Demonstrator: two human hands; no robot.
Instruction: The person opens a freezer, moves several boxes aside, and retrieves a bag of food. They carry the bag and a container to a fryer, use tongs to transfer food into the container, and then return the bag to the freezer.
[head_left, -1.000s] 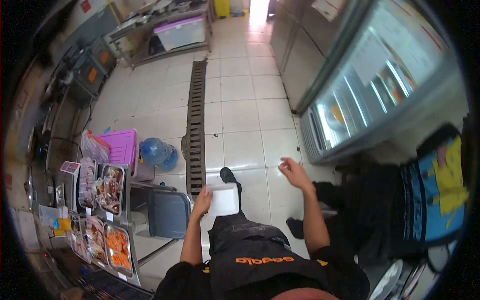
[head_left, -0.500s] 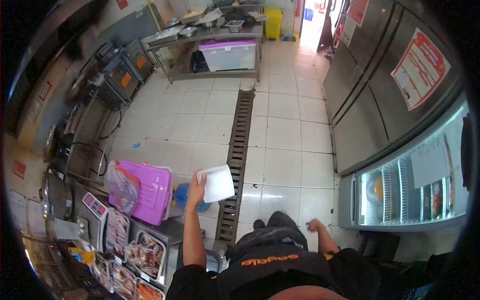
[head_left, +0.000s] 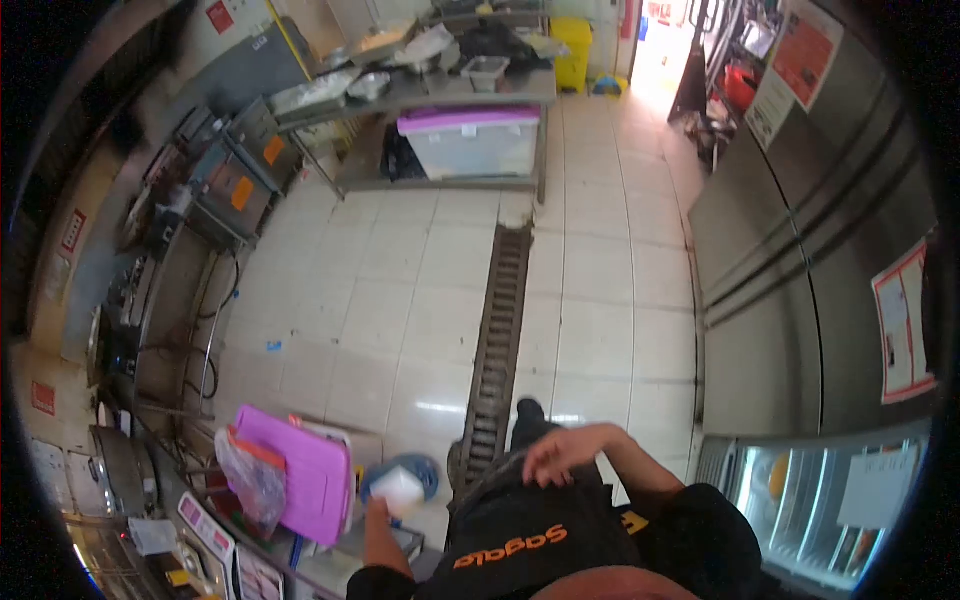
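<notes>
My left hand [head_left: 377, 515] is closed on the edge of a white square dish [head_left: 401, 490], which is a little smeared by motion. Behind the dish in this view, a round blue container [head_left: 428, 474] is partly covered by it. My right hand [head_left: 565, 455] hangs in front of my dark apron [head_left: 520, 520], its fingers loosely bent and apart with nothing in them. To the left of the dish stands a purple lid [head_left: 310, 480] with a clear plastic bag [head_left: 250, 480] against it.
A floor drain grate [head_left: 497, 320] runs ahead over white tiles. At right are steel fridge doors [head_left: 760, 290] and a lit glass-front cooler [head_left: 810, 500]. A steel table [head_left: 430, 95] with a purple-lidded bin [head_left: 475, 150] stands ahead. A pink-and-white scale [head_left: 205, 530] is at lower left.
My left hand has moved down with the dish, nearer my body. My right hand has swung from my side across the front of my apron. The view has shifted forward, past the trays of meat.
</notes>
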